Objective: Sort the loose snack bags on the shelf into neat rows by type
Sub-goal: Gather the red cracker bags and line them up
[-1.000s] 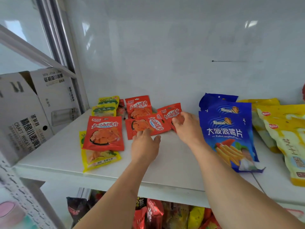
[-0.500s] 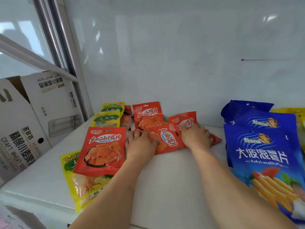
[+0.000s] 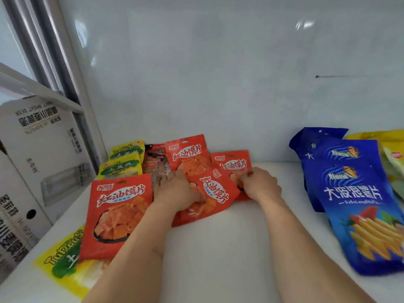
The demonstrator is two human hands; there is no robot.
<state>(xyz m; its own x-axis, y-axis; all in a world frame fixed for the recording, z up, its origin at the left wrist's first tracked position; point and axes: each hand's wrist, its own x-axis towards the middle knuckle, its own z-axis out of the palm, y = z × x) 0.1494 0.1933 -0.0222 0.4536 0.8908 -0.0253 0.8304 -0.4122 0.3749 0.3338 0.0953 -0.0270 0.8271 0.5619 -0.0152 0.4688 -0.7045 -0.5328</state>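
Note:
Several red snack bags lie overlapping on the white shelf (image 3: 218, 254). My left hand (image 3: 177, 192) holds the left edge of a tilted red bag (image 3: 215, 193), its thumb on top. My right hand (image 3: 261, 185) pinches the lower part of the right red bag (image 3: 232, 164) with curled fingers. Another red bag (image 3: 188, 153) stands behind my left hand. A larger red bag (image 3: 119, 215) lies front left on a yellow bag (image 3: 63, 265). Two yellow-green bags (image 3: 121, 169) and a dark red bag (image 3: 153, 159) sit at the back left.
Blue chip bags (image 3: 352, 193) lie stacked at the right, with yellow bags (image 3: 391, 149) behind them. A white cardboard box (image 3: 35, 162) stands beyond the shelf's left edge, next to a metal post (image 3: 72, 84). A white back wall closes the shelf.
The view has moved closer to the shelf. My left hand went from lying flat to gripping the tilted red bag, and my right hand's fingers curled onto the right red bag.

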